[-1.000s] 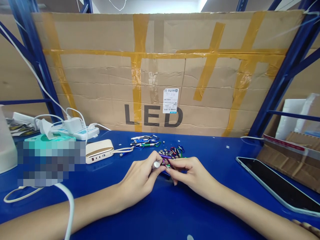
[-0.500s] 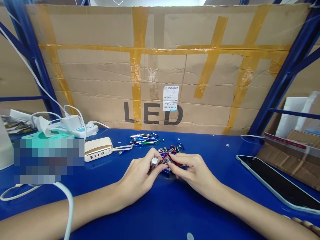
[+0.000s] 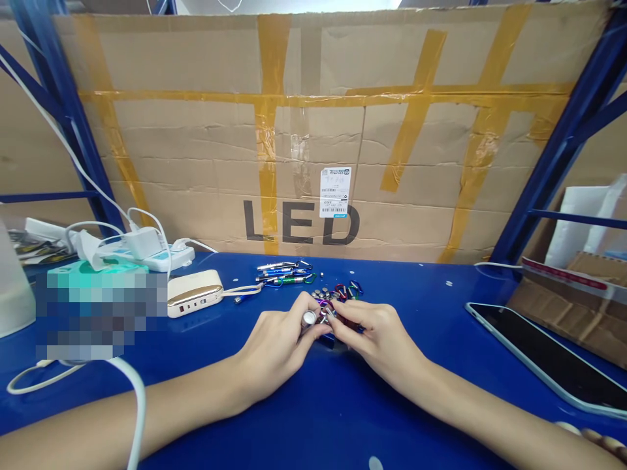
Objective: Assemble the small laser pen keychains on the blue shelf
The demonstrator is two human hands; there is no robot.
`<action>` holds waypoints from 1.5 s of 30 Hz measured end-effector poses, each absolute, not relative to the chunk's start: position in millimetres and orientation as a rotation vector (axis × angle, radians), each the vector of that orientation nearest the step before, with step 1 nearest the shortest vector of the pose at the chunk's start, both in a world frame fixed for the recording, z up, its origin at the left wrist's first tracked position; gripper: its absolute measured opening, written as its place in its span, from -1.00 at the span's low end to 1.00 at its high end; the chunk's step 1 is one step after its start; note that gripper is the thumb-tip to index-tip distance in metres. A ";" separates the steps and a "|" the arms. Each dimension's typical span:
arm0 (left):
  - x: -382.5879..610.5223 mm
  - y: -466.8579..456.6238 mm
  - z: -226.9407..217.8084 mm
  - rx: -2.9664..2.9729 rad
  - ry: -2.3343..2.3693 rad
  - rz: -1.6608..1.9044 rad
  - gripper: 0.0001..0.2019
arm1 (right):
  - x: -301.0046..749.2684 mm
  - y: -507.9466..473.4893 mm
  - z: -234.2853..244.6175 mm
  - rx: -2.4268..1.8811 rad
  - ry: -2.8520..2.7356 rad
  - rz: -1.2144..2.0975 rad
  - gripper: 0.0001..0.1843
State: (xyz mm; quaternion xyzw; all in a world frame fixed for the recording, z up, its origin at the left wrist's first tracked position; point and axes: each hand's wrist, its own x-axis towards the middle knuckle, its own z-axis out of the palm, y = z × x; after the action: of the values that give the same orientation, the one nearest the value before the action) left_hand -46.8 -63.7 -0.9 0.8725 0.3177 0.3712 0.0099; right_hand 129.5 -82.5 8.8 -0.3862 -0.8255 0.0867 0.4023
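My left hand [image 3: 279,349] is closed around a small metal tube like a mini flashlight [image 3: 308,318], whose round pale end faces me. Fingertips of my right hand [image 3: 385,333] are pinched together close to the left fingertips, at a purple carabiner [image 3: 324,303]. What exactly the right fingers grip is too small and partly covered. Just behind the hands lie several silver button cells [image 3: 319,294] and red, green and blue carabiners [image 3: 349,290]. A dark blue piece [image 3: 327,341] shows below the fingers, mostly hidden.
Several slim metal flashlights with carabiners [image 3: 284,273] lie farther back. Left are a white power bank [image 3: 194,294], a power strip [image 3: 171,259] and a thick pale cable [image 3: 134,391]. A phone [image 3: 543,356] lies right. A large cardboard sheet [image 3: 206,156] stands behind the blue table [image 3: 313,418].
Both hands stay together in nearly the same place. The tube in my left hand has shifted slightly right and down, closer to the right fingertips.
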 end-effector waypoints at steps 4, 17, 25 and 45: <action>-48.4 -60.4 0.8 3.093 0.827 1.252 -0.95 | 128.0 -85.2 9.8 -1.057 -2.042 0.410 -0.73; -46.0 -63.2 9.9 3.429 0.682 1.243 -0.80 | 126.2 -83.0 9.1 -1.059 -1.980 0.442 -0.69; -44.6 -59.4 2.7 2.637 1.093 0.972 -0.87 | 133.3 -79.1 6.3 -0.960 -2.225 -0.053 -0.76; -40.0 -64.6 5.9 2.099 0.822 0.811 -0.80 | 149.5 -61.5 14.1 -1.232 -2.114 -0.029 -0.79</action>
State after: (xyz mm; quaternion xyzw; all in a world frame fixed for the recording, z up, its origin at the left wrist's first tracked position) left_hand -40.0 -64.6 5.9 0.8160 0.3195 0.3151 0.3644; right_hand 149.5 -61.5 14.1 -0.4734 -0.8123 -0.0110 0.3405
